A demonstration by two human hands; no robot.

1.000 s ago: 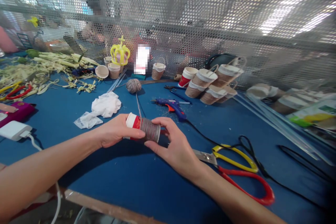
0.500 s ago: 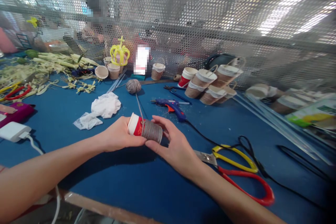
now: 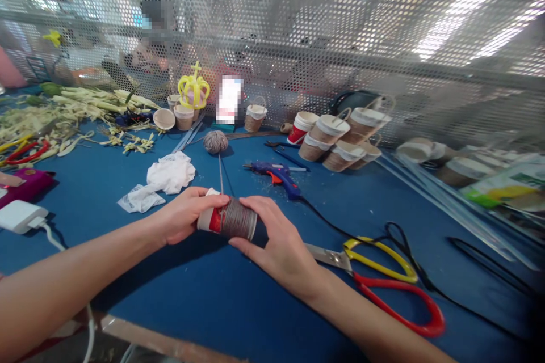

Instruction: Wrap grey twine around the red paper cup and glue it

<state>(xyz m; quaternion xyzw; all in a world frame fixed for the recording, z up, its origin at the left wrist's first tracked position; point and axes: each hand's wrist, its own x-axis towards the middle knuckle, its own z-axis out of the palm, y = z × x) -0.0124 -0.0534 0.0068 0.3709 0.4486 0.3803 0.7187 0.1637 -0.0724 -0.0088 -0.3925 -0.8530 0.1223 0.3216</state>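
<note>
While the left hand [image 3: 185, 215] clamps the rim end of a red-and-white paper cup [image 3: 217, 220], the right hand [image 3: 283, 244] closes round its other end. The cup lies sideways between them, partly wrapped in gray yarn [image 3: 239, 220]. Beyond the grip sits a yarn ball [image 3: 216, 142]; right of it, a glue gun [image 3: 276, 174]; by the right wrist, scissors [image 3: 349, 264].

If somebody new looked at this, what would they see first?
Probably the red-and-white cup wrapped in grey yarn, in the middle, between the left hand and right hand. Then the scissors with yellow and red handles, lying on the right. Farther back, left of centre, a bright yellow crown stands out.
</note>
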